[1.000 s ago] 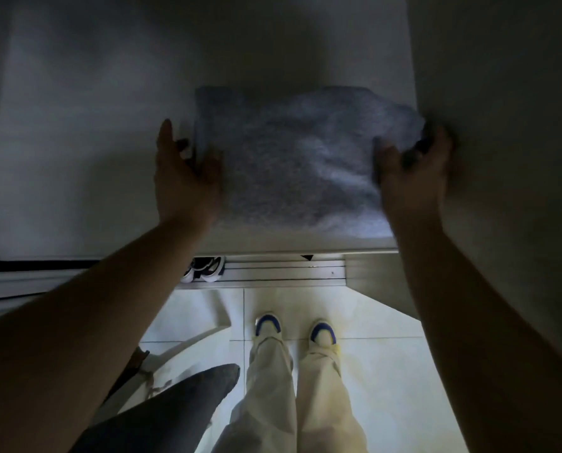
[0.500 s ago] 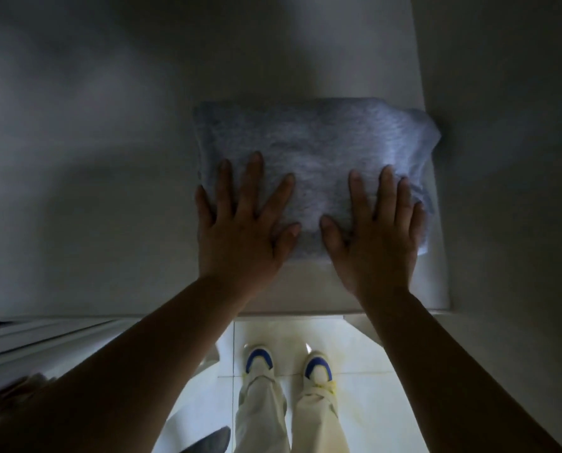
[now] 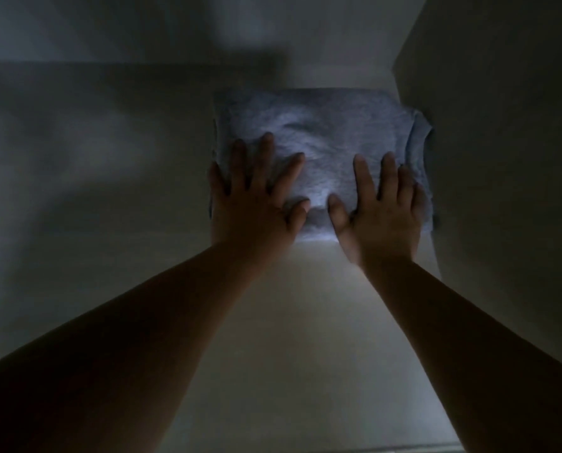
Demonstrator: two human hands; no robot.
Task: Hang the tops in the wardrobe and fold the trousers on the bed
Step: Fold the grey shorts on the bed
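Your left hand (image 3: 256, 204) and right hand (image 3: 382, 210) lie flat, fingers spread and straight — gripping nothing — pressing the folded grey garment (image 3: 325, 138) on the shelf (image 3: 305, 322), against its far right corner beside the side wall (image 3: 502, 158).

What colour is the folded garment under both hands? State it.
Heathered grey-blue, plain, on the folded garment; the dim head view shows it.

no readable text, labels or numbers anywhere in frame; too dark and blurry.
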